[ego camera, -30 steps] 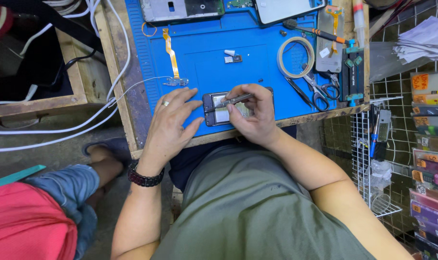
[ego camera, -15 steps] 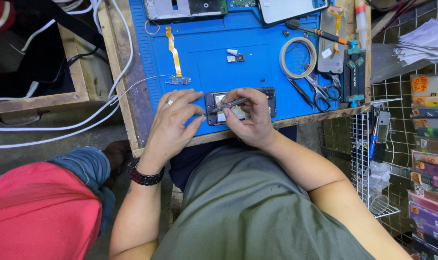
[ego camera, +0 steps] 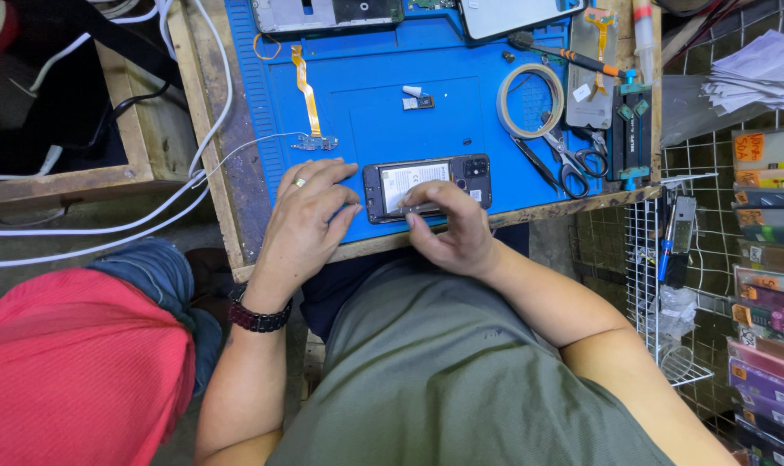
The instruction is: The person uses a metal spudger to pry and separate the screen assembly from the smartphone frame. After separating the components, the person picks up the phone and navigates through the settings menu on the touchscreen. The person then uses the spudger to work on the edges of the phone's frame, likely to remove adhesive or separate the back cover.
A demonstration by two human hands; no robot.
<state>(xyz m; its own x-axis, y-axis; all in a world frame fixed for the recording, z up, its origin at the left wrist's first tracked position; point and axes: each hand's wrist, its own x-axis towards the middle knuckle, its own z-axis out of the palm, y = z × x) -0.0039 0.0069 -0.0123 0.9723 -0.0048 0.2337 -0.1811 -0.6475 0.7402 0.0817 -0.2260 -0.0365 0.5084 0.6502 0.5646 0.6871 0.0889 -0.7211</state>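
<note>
An opened dark phone (ego camera: 439, 177), its back off and a white-labelled battery showing, lies crosswise on the blue work mat (ego camera: 366, 112) near the bench's front edge. My left hand (ego camera: 310, 216), with a ring on one finger, lies flat on the mat with its fingertips against the phone's left end. My right hand (ego camera: 448, 229) is bent over the phone's near edge. Its thumb and forefinger pinch a thin metal tool (ego camera: 413, 210) against the frame. The tool's tip is hidden under the fingers.
An orange flex cable (ego camera: 306, 91), a small part (ego camera: 418, 101), a tape ring (ego camera: 530, 99), scissors (ego camera: 573, 160), a screwdriver (ego camera: 564, 56) and a black clamp jig (ego camera: 631, 129) lie on the mat. White cables (ego camera: 150, 207) trail left. A person in red (ego camera: 73, 362) sits lower left. A wire rack (ego camera: 668, 285) stands right.
My right hand has slid back toward the phone's near edge, uncovering most of the phone. The tool now lies low under my fingers. The person in red has come further into view.
</note>
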